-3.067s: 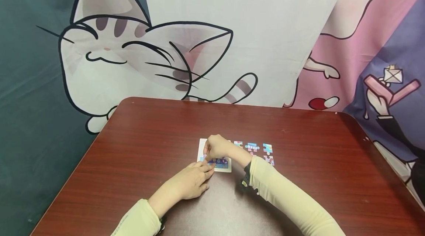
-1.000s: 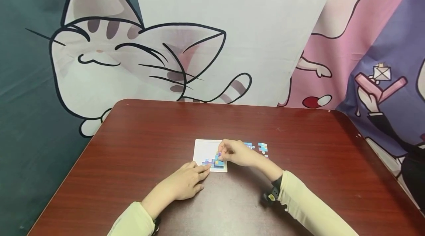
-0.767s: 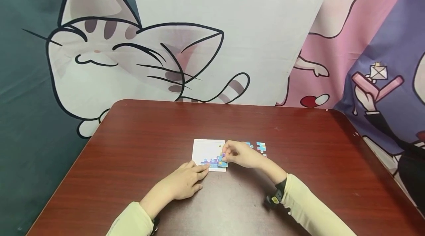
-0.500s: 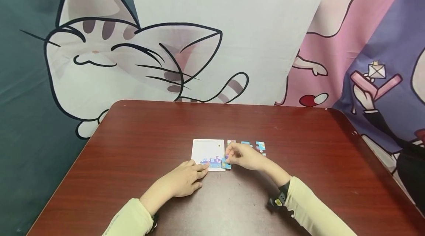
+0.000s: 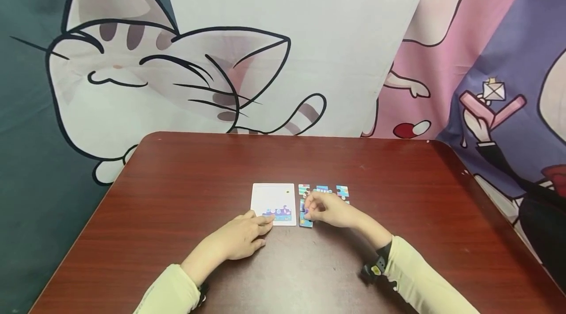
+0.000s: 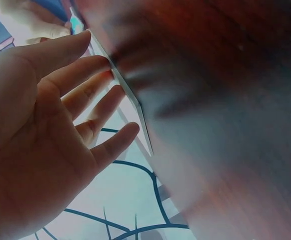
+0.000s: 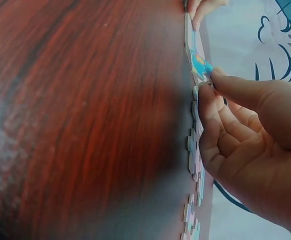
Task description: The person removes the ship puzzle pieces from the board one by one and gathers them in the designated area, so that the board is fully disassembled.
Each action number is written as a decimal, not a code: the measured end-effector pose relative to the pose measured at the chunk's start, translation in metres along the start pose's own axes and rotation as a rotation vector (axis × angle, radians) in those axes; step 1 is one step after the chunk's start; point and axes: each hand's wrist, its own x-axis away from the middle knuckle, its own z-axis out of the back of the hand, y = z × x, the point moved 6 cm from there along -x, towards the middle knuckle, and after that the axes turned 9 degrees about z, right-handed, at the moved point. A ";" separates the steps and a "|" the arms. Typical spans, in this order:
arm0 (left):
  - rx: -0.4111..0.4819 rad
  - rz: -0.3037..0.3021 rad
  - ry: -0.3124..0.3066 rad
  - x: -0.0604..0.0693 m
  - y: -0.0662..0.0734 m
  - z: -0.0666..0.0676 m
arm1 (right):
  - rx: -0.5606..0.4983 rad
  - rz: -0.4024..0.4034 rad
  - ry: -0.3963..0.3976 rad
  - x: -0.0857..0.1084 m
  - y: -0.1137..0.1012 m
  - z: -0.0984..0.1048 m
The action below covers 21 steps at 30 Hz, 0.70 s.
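A white puzzle tray lies on the table, with joined purple and blue puzzle pieces along its lower side. My left hand rests at the tray's lower left, fingers nearly straight and fingertips on it; the left wrist view shows these fingers spread at the tray's edge. Just right of the tray, my right hand pinches a blue puzzle piece between thumb and fingers. In the right wrist view this piece is tilted, its end partly hidden by the fingertips.
Loose puzzle pieces lie right of the tray: one pink and blue piece, one blue piece, and another at the right. My right hand covers others. A cartoon cloth hangs behind the brown table.
My right hand, over the tray's left part at first, has carried the blue puzzle piece from the tray's lower right corner rightward off it. The left hand has stayed at the tray.
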 end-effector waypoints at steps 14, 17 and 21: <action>-0.001 0.009 0.008 0.000 0.001 0.000 | 0.164 0.036 0.024 0.002 -0.006 0.001; 0.004 0.009 0.010 0.000 0.001 0.000 | 0.187 0.052 0.008 0.003 -0.006 0.000; 0.004 0.011 0.009 0.000 0.001 0.000 | 0.194 0.069 -0.015 0.003 -0.007 -0.001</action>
